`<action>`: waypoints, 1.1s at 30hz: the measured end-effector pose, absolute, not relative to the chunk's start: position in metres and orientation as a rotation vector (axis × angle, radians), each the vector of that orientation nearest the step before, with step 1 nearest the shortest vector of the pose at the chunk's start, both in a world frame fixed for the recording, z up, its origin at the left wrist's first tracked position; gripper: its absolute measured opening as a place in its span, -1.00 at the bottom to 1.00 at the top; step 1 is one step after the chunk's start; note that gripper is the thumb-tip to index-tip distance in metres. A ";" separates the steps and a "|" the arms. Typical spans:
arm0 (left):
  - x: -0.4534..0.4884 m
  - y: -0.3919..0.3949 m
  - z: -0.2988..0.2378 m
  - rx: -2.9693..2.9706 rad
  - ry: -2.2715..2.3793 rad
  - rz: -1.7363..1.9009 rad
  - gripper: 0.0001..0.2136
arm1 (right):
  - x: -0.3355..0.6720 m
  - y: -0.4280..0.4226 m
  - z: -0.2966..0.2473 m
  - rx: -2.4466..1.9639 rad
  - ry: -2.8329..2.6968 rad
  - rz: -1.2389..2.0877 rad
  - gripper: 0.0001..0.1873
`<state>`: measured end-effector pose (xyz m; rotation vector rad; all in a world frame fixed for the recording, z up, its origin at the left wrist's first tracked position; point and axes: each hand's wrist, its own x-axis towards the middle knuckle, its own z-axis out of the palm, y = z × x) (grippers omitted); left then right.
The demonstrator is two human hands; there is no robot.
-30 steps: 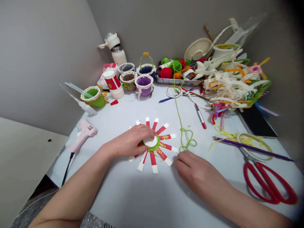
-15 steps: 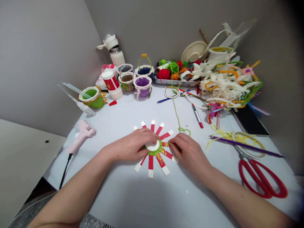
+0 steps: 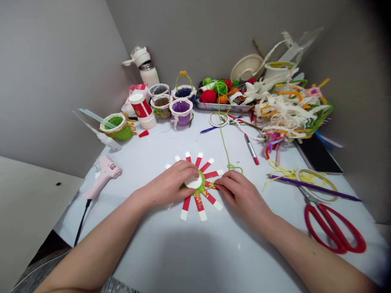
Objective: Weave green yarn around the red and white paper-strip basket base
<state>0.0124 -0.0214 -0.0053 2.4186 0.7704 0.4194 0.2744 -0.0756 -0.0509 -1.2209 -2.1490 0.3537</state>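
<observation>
A person's two bare hands work at a flat sunburst of red paper strips with white tips (image 3: 198, 205), which lies near the middle of the table (image 3: 183, 252), toward the near edge. A ring of green yarn (image 3: 200, 188) circles its center, around a white disc (image 3: 194, 182). The left hand (image 3: 168, 187) lies over the disc, its fingers close together and pressing down. The right hand (image 3: 236, 191) sits just beside the ring, its fingertips gathered on the strips; whether they pinch one cannot be told. A strand of green yarn (image 3: 224, 142) runs from the far edge down to just above those fingers.

Toward the left edge lies a pink hot glue gun (image 3: 105, 173). Red-handled scissors (image 3: 332, 230) and a purple stick (image 3: 314, 188) lie toward the right edge. A red-capped marker (image 3: 251, 148) lies further back. Along the far edge stand small lace-trimmed cups, including a purple one (image 3: 181, 112), and a metal tray (image 3: 220, 108) of yarn balls. A heap of lace and pipe cleaners (image 3: 290, 114) fills the far right corner.
</observation>
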 end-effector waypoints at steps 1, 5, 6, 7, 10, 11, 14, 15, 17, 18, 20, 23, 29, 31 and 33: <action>0.010 -0.020 -0.004 2.425 0.753 0.415 -0.81 | 0.275 -0.076 -0.050 -1.206 -2.159 0.346 -0.82; 0.000 -0.013 -0.002 2.419 0.731 0.312 -0.76 | 0.279 -0.082 -0.045 -1.140 -2.213 0.324 -0.76; -0.002 -0.012 -0.001 2.414 0.735 0.282 -0.76 | 0.280 -0.085 -0.043 -1.122 -2.231 0.330 -0.75; -0.004 -0.012 -0.001 2.409 0.739 0.256 -0.75 | 0.280 -0.088 -0.040 -1.103 -2.257 0.344 -0.76; -0.007 -0.011 0.000 2.409 0.735 0.220 -0.71 | 0.280 -0.100 -0.033 -1.046 -2.365 0.397 -0.77; -0.006 -0.011 -0.001 2.409 0.735 0.220 -0.71 | 0.279 -0.104 -0.032 -1.031 -2.403 0.416 -0.77; -0.006 -0.010 -0.001 2.399 0.731 0.221 -0.76 | 0.276 -0.116 -0.031 -1.012 -2.498 0.456 -0.74; -0.006 -0.010 -0.001 2.395 0.730 0.223 -0.78 | 0.275 -0.120 -0.032 -1.011 -2.523 0.456 -0.74; -0.006 -0.010 0.000 2.387 0.727 0.222 -0.80 | 0.273 -0.124 -0.033 -1.008 -2.560 0.432 -0.73; -0.006 -0.010 0.000 2.384 0.726 0.225 -0.80 | 0.273 -0.126 -0.034 -1.014 -2.567 0.411 -0.72; -0.006 -0.010 0.000 2.381 0.725 0.232 -0.80 | 0.274 -0.127 -0.035 -1.044 -2.568 0.372 -0.72; -0.006 -0.010 0.000 2.379 0.715 0.241 -0.83 | 0.277 -0.124 -0.035 -1.133 -2.555 0.332 -0.72; -0.005 -0.011 -0.001 2.385 0.722 0.234 -0.84 | 0.283 -0.116 -0.034 -1.164 -2.539 0.344 -0.75; -0.005 -0.011 -0.001 2.380 0.733 0.230 -0.84 | 0.283 -0.116 -0.031 -1.130 -2.582 0.337 -0.77; -0.005 -0.011 -0.001 2.374 0.722 0.238 -0.84 | 0.281 -0.118 -0.027 -1.095 -2.649 0.291 -0.78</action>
